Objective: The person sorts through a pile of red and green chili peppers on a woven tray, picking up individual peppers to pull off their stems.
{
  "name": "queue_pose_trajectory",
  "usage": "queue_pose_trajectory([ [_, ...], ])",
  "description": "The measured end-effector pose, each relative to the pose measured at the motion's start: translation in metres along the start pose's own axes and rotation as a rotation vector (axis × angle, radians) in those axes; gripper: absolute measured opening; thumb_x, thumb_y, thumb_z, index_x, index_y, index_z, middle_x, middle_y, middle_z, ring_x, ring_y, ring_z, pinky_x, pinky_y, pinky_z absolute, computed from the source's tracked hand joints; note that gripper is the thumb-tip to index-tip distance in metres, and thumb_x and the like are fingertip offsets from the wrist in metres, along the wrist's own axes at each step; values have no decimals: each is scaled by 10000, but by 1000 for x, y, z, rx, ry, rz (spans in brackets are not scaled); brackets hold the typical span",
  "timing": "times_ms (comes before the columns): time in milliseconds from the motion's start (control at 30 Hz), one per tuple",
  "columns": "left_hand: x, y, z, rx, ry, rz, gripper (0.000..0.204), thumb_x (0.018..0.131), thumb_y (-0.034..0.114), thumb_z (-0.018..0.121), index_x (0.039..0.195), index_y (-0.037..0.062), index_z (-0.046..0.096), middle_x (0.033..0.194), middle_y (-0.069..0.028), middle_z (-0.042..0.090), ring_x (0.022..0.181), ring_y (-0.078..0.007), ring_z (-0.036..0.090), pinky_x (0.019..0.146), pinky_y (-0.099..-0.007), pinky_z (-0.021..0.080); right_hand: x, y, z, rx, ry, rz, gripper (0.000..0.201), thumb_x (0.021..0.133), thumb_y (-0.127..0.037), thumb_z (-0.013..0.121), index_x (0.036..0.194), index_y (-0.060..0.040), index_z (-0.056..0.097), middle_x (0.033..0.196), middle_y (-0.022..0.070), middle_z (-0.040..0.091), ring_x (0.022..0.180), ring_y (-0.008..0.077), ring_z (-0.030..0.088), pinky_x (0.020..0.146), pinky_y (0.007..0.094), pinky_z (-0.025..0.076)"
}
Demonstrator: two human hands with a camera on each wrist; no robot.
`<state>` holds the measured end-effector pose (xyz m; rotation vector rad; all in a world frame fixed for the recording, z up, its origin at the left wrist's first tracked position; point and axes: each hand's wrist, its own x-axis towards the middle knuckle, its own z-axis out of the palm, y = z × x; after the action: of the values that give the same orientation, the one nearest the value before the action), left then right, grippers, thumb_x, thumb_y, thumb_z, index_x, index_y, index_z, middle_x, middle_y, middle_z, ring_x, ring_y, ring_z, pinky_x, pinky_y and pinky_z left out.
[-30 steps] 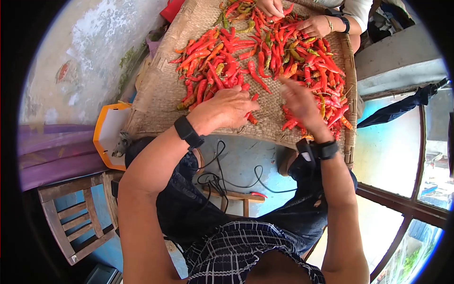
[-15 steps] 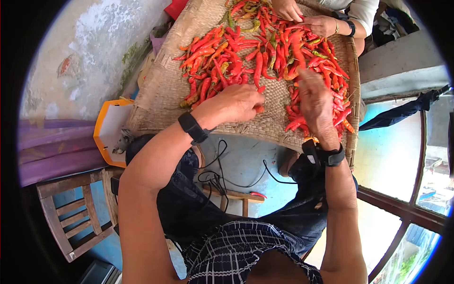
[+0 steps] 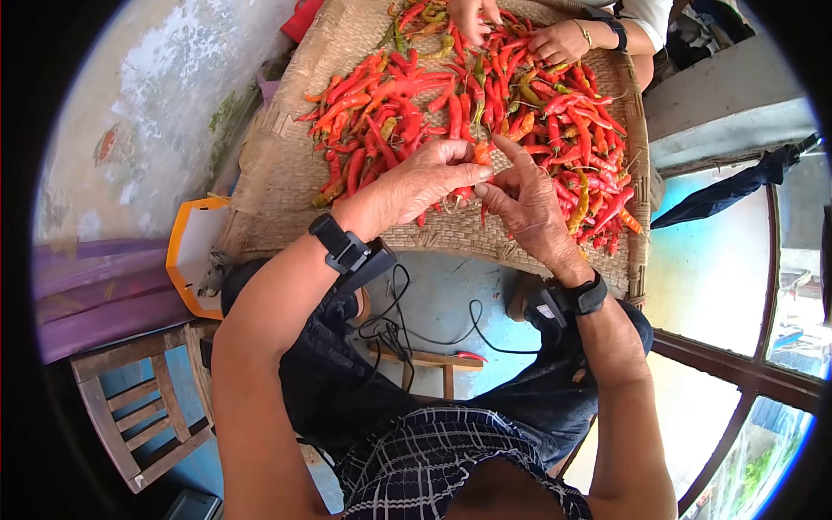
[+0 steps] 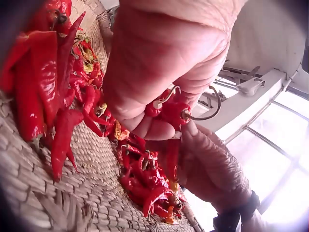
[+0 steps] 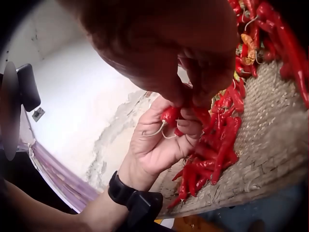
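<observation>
On a woven tray [image 3: 260,191] lie heaps of red chillies [image 3: 594,165], some orange or green. The left hand [image 3: 412,186] curls its fingers round a few red chillies above the tray's near part; in the left wrist view, a red chilli [image 4: 175,114] with a curved stem shows between its fingers. The right hand [image 3: 530,212] meets it fingertip to fingertip, pinching a chilli at the left hand's fingers. In the right wrist view, the left hand [image 5: 157,145] cups chillies with pale stems, while the right hand [image 5: 164,43] partly hides the pinch.
Another person's hands [image 3: 562,42] work among chillies at the tray's far side. An orange-edged box [image 3: 198,251] and a wooden chair [image 3: 139,403] stand left. Black cables [image 3: 399,321] lie below the tray; a dark umbrella [image 3: 728,195] hangs right.
The right hand has moved left from the right-hand heap to the left hand, and its fingers now pinch a chilli there. The other person's hands have shifted apart.
</observation>
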<state>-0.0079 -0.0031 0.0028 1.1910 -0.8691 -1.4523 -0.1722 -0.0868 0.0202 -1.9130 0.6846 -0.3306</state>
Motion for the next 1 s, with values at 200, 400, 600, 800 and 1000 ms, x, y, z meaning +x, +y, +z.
queue_pose_trajectory([
  [200,7,-11,-12,-275,41,-36,249,902,146,534,1104,1,549,967,-49,585,831,-115,580,723,-240,489,13,7,-33,74,156,-9,483,852,-50,602,1289,29,413,702,22,601,587,69,533,523,214,430],
  [400,8,-9,-12,-349,19,12,338,872,17,465,1206,15,519,1044,-57,576,899,-137,584,794,-280,485,21,22,-59,763,579,83,422,942,-328,512,1183,17,473,962,127,642,670,117,573,600,238,468],
  [600,11,-17,-1,-100,101,111,376,868,-24,483,1239,35,505,1070,-71,578,909,-114,572,816,-269,482,4,9,7,281,105,175,419,881,-257,629,1130,34,460,811,110,629,652,108,567,548,235,464],
  [800,7,-13,-4,-120,101,152,455,862,-28,514,1306,17,425,1091,-101,572,921,-124,568,792,-256,486,10,9,-7,203,30,148,368,885,-167,619,1133,53,459,774,99,640,645,99,571,533,233,458],
  [1000,14,-14,-11,92,358,160,445,851,-1,566,1273,6,425,1030,-118,583,897,-134,576,782,-257,486,25,21,-56,991,473,97,311,937,-342,516,936,-35,567,857,106,649,658,123,574,596,239,468],
])
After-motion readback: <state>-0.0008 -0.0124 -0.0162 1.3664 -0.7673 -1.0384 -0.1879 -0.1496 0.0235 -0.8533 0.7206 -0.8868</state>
